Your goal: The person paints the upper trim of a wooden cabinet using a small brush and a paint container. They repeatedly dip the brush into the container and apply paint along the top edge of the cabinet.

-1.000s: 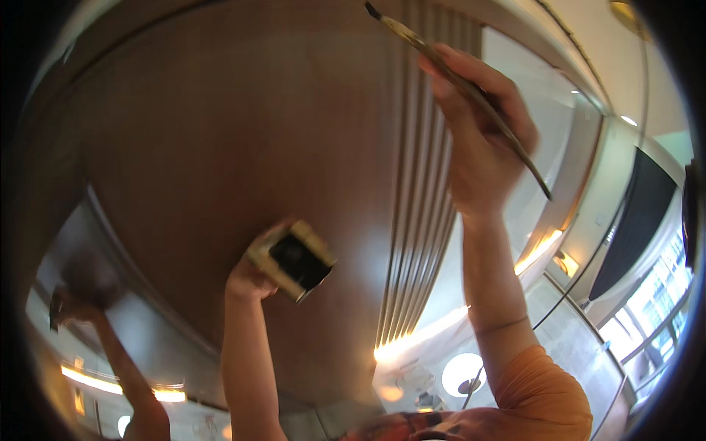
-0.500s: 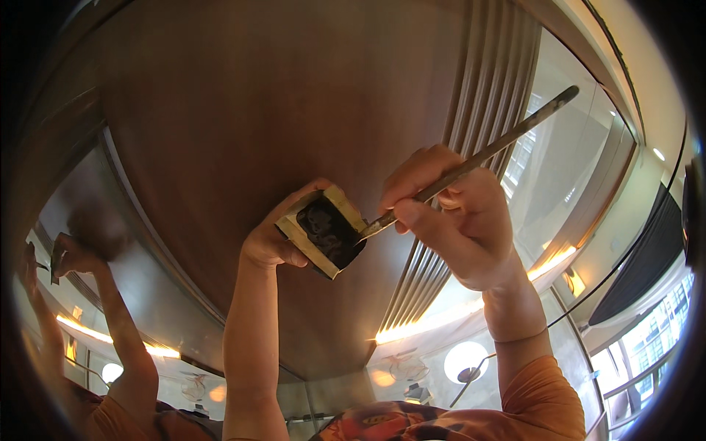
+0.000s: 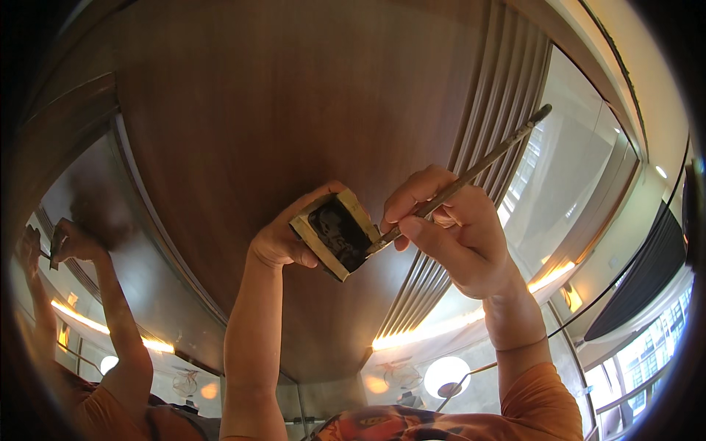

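Gripped by its side and underside in my left hand point(image 3: 278, 239) is a small square box point(image 3: 351, 208) with tan edges. Dark, glossy, streaky stuff point(image 3: 334, 234), like paint, coats its inside. My right hand point(image 3: 463, 228) pinches a slim, stained paintbrush point(image 3: 485, 160) between thumb and fingers. The brush's lower end meets the right rim of the box, and its handle slants up to the right. Whether the very tip dips into the dark stuff is hard to tell.
A brown wood panel point(image 3: 243, 110) fills the background behind my hands. Vertical ribbed trim point(image 3: 491, 95) runs along its right side. At the left, a mirror-like surface point(image 3: 110, 220) reflects both arms. Lit strips point(image 3: 426, 329), a round lamp point(image 3: 446, 376) and windows lie beyond.
In the picture, the box and my left hand have shifted slightly right. The brush handle's upper end has dropped down and left, while its lower end stays at the box's right rim.
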`<move>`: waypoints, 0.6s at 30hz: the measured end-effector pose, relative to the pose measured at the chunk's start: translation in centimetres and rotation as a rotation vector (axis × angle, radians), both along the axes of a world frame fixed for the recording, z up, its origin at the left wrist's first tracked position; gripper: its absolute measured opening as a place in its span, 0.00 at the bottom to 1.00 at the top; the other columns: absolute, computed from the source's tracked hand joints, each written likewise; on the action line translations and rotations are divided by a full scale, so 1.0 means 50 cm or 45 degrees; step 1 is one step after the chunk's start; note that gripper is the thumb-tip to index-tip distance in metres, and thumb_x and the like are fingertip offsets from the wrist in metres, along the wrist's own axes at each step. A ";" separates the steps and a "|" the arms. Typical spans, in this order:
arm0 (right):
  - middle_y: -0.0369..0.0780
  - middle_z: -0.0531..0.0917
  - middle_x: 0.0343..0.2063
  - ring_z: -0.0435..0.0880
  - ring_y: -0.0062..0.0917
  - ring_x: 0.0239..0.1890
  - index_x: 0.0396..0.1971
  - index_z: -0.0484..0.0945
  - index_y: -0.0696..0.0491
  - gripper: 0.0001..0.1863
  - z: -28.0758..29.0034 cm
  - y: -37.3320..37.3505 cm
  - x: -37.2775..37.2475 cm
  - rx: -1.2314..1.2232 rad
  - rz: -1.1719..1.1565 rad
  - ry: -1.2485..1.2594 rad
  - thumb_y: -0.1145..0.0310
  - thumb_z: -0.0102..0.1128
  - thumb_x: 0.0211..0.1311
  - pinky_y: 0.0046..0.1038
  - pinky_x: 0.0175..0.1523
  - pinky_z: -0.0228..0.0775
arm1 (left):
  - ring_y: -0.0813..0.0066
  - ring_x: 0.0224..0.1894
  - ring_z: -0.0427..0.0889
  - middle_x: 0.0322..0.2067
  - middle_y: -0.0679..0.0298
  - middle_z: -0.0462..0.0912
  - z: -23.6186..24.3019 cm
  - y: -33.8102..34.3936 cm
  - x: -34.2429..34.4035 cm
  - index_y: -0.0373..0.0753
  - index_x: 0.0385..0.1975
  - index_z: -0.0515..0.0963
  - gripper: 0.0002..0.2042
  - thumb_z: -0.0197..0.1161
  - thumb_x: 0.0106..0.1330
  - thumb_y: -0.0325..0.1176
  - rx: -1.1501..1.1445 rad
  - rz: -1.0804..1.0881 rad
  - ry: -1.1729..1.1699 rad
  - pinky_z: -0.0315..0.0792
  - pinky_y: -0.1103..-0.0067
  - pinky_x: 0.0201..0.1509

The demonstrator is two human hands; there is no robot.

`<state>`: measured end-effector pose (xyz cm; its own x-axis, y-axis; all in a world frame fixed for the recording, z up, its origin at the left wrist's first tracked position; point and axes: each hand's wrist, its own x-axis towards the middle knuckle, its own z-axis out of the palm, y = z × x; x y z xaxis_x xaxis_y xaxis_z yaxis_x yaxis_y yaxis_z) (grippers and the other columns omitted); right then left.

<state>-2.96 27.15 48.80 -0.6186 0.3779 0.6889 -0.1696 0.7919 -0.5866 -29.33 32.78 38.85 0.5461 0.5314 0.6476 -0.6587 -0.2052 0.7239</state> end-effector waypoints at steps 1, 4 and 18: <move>0.42 0.82 0.37 0.82 0.22 0.35 0.42 0.79 0.62 0.06 -0.002 0.000 0.000 0.013 -0.006 -0.032 0.78 0.55 0.70 0.25 0.41 0.75 | 0.69 0.61 0.79 0.56 0.61 0.79 -0.002 0.004 -0.001 0.37 0.66 0.67 0.52 0.88 0.32 0.25 0.008 -0.012 0.013 0.75 0.71 0.64; 0.43 0.82 0.38 0.83 0.24 0.36 0.43 0.79 0.62 0.06 -0.007 0.001 -0.001 -0.011 -0.008 -0.061 0.79 0.55 0.71 0.25 0.41 0.76 | 0.71 0.60 0.79 0.56 0.62 0.79 -0.012 0.013 -0.008 0.36 0.67 0.66 0.53 0.88 0.34 0.26 0.014 -0.022 0.033 0.75 0.72 0.63; 0.46 0.85 0.44 0.88 0.29 0.43 0.47 0.75 0.59 0.07 -0.036 -0.052 0.001 -0.331 0.263 0.451 0.74 0.55 0.75 0.30 0.48 0.78 | 0.47 0.59 0.81 0.56 0.48 0.78 -0.075 -0.070 -0.024 0.32 0.63 0.68 0.45 0.87 0.45 0.42 0.038 0.041 0.088 0.89 0.61 0.51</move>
